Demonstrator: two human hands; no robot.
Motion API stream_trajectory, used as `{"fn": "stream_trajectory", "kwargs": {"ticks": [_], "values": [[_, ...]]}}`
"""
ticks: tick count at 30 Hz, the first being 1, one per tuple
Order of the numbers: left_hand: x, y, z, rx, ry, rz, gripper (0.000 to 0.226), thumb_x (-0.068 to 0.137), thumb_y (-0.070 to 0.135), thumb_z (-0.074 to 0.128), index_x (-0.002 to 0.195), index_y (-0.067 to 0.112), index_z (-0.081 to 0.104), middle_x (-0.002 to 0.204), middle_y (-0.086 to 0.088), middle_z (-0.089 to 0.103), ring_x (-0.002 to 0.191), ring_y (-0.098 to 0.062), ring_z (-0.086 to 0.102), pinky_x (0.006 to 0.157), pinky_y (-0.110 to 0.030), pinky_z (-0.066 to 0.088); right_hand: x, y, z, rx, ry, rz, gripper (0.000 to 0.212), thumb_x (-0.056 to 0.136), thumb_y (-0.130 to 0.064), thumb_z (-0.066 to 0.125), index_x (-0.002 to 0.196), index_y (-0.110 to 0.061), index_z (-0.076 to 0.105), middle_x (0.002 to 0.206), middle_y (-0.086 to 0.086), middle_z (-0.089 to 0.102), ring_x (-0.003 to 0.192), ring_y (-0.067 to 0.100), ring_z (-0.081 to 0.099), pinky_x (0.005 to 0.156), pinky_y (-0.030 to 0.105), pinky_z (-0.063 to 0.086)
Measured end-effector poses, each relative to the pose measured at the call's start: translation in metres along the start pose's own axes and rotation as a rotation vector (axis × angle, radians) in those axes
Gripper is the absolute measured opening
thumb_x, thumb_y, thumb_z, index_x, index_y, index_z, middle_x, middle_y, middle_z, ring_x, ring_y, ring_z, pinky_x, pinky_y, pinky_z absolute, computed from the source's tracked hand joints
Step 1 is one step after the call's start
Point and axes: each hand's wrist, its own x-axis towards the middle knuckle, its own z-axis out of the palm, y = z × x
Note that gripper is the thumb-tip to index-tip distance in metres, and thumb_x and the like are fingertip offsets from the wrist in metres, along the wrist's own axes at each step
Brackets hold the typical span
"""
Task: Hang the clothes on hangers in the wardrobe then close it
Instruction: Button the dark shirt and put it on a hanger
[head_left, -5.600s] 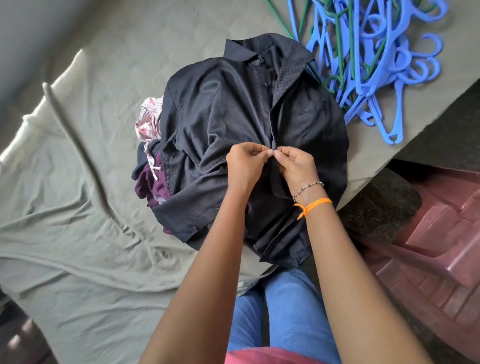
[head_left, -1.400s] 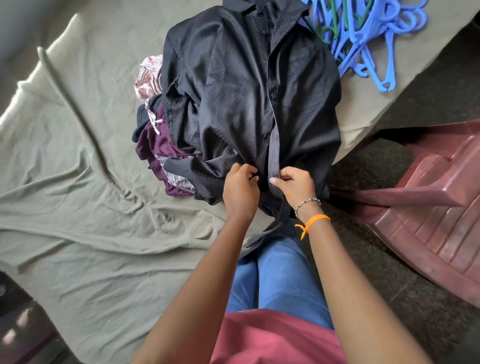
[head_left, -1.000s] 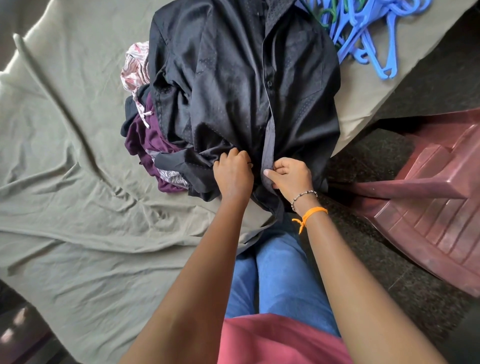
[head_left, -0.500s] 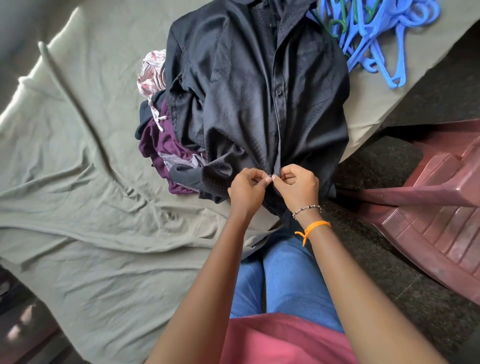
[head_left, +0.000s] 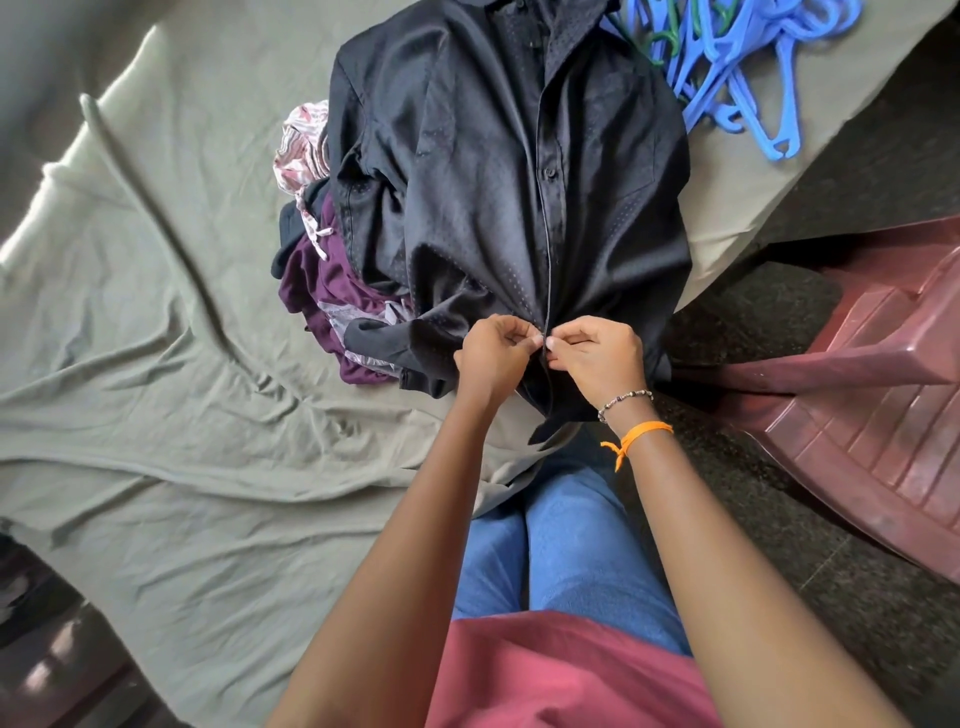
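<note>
Black shirt (head_left: 498, 171) front: left hand (head_left: 491, 356) and right hand (head_left: 597, 358) still pinch its lower placket, fingertips now together, having been apart a second ago.

The black shirt's (head_left: 498, 171) collar and the blue hangers (head_left: 737, 67) run off the far edge. The hands (head_left: 545, 353) cover its lowest button. Clothes (head_left: 322, 280) beneath lie mostly hidden.
</note>
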Motion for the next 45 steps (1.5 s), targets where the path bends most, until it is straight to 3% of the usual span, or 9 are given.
{"fn": "stream_trajectory", "kwargs": {"ticks": [10, 16, 22, 28, 32, 36, 40, 42, 45], "values": [[0.001, -0.004, -0.003, -0.302, -0.067, -0.049, 0.022, 0.081, 0.023, 0.069, 0.059, 0.022, 0.07, 0.066, -0.002, 0.068, 0.072, -0.016, 0.061, 0.081, -0.041, 0.053, 0.007, 0.0, 0.0, -0.059, -0.048, -0.091, 0.012, 0.076, -0.005, 0.075, 0.072, -0.008, 0.064, 0.059, 0.001, 0.064, 0.055, 0.01, 0.064, 0.062, 0.022, 0.056], [-0.003, 0.005, -0.011, -0.331, -0.146, -0.021, 0.023, 0.095, 0.002, 0.05, 0.077, 0.008, 0.062, 0.066, 0.004, 0.063, 0.059, 0.001, 0.054, 0.061, -0.014, 0.043, 0.016, 0.0, -0.012, 0.096, -0.249, 0.09, 0.018, 0.086, -0.002, 0.062, 0.077, -0.018, 0.063, 0.073, 0.0, 0.063, 0.065, 0.007, 0.059, 0.066, 0.018, 0.052], [-0.021, -0.033, -0.008, 0.499, 0.293, 0.091, 0.036, 0.078, -0.005, 0.05, 0.106, 0.017, 0.059, 0.113, -0.004, 0.054, 0.099, -0.029, 0.048, 0.08, -0.037, 0.034, -0.001, 0.016, 0.014, -0.285, -0.106, -0.046, 0.033, 0.074, -0.014, 0.069, 0.091, -0.015, 0.041, 0.084, -0.003, 0.042, 0.074, 0.017, 0.043, 0.068, 0.026, 0.036], [-0.015, -0.059, -0.007, 0.954, 0.568, 0.242, 0.05, 0.055, 0.008, 0.075, 0.099, 0.021, 0.053, 0.099, -0.001, 0.052, 0.092, -0.025, 0.045, 0.084, -0.035, 0.03, -0.001, 0.033, 0.049, -0.605, 0.0, 0.025, 0.07, 0.066, -0.045, 0.078, 0.11, -0.01, 0.035, 0.12, 0.008, 0.044, 0.111, 0.032, 0.051, 0.075, 0.041, 0.045], [0.002, -0.064, -0.025, 1.104, 0.656, 0.458, 0.035, 0.058, 0.002, 0.063, 0.09, 0.017, 0.062, 0.103, -0.005, 0.057, 0.101, -0.026, 0.038, 0.101, -0.043, 0.024, 0.014, 0.041, 0.052, -0.67, 0.078, -0.052, 0.046, 0.077, -0.022, 0.061, 0.113, -0.007, 0.035, 0.119, 0.012, 0.046, 0.11, 0.037, 0.049, 0.07, 0.041, 0.04], [-0.001, -0.057, -0.041, 1.019, 0.614, 0.515, 0.013, 0.059, 0.007, 0.059, 0.071, 0.012, 0.06, 0.076, -0.006, 0.061, 0.084, -0.031, 0.057, 0.102, -0.041, 0.024, 0.01, 0.049, 0.047, -0.478, 0.015, 0.03, 0.045, 0.075, -0.028, 0.064, 0.107, -0.014, 0.036, 0.11, 0.005, 0.057, 0.102, 0.033, 0.055, 0.072, 0.037, 0.041], [-0.049, -0.054, -0.023, 0.678, 0.351, 0.357, 0.015, 0.081, 0.012, 0.047, 0.093, 0.007, 0.055, 0.079, -0.019, 0.066, 0.072, -0.041, 0.062, 0.065, -0.041, 0.045, 0.002, 0.052, 0.063, -0.697, -0.007, 0.032, 0.087, 0.07, -0.048, 0.074, 0.133, -0.01, 0.027, 0.13, 0.011, 0.045, 0.119, 0.034, 0.047, 0.086, 0.045, 0.044], [-0.078, -0.054, -0.009, 0.342, 0.207, 0.219, 0.019, 0.083, 0.011, 0.052, 0.102, 0.01, 0.049, 0.086, -0.018, 0.065, 0.083, -0.042, 0.059, 0.068, -0.043, 0.044, 0.005, 0.05, 0.065, -0.668, 0.018, 0.051, 0.08, 0.082, -0.035, 0.064, 0.142, -0.005, 0.019, 0.134, 0.016, 0.045, 0.119, 0.037, 0.05, 0.087, 0.045, 0.044], [-0.102, -0.062, 0.006, 0.121, 0.182, 0.052, 0.015, 0.077, 0.01, 0.055, 0.087, 0.017, 0.048, 0.08, -0.006, 0.063, 0.083, -0.033, 0.058, 0.07, -0.037, 0.044, 0.005, 0.054, 0.049, -0.585, 0.11, 0.058, 0.048, 0.087, -0.017, 0.053, 0.13, -0.005, 0.035, 0.119, 0.022, 0.058, 0.106, 0.043, 0.057, 0.08, 0.043, 0.044]]}}
